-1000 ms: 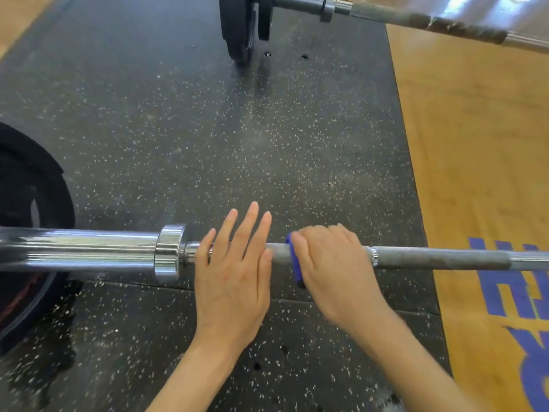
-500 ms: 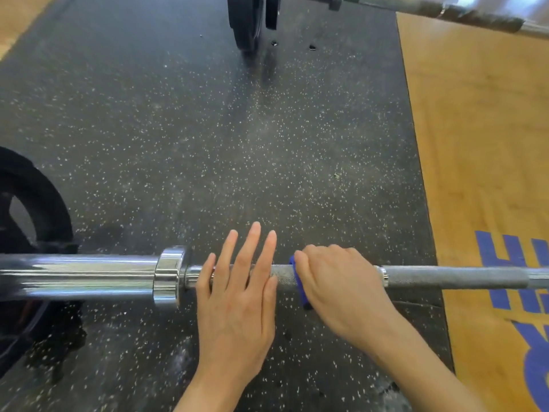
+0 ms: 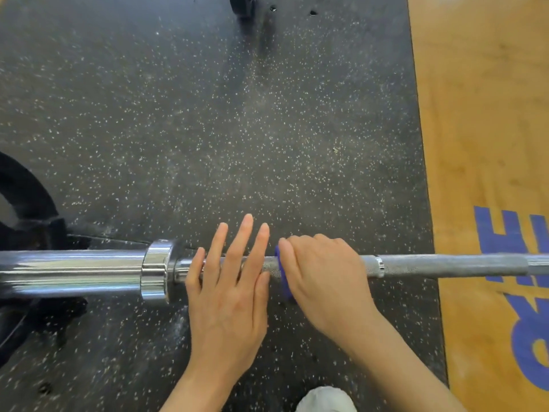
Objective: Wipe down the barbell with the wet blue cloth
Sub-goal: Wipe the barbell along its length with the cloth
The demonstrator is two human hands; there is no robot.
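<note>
A steel barbell (image 3: 445,265) lies across the lower part of the view, its thick chrome sleeve (image 3: 74,272) and collar at the left. My left hand (image 3: 228,281) lies flat over the shaft just right of the collar, fingers straight. Beside it, my right hand (image 3: 323,278) curls around the knurled shaft with the blue cloth (image 3: 283,281) wrapped under it. Only the cloth's left edge shows beyond my fingers.
Black speckled rubber matting (image 3: 237,129) covers the floor. A black weight plate (image 3: 26,200) sits at the left edge behind the sleeve. Wooden flooring with blue lettering (image 3: 511,263) runs along the right. Another dark plate (image 3: 243,7) stands at the top. A pale shoe tip (image 3: 326,399) shows at the bottom.
Both hands keep their places on the shaft, the right still wrapped round the cloth. The view has tilted down, so the far barbell has slid out at the top.
</note>
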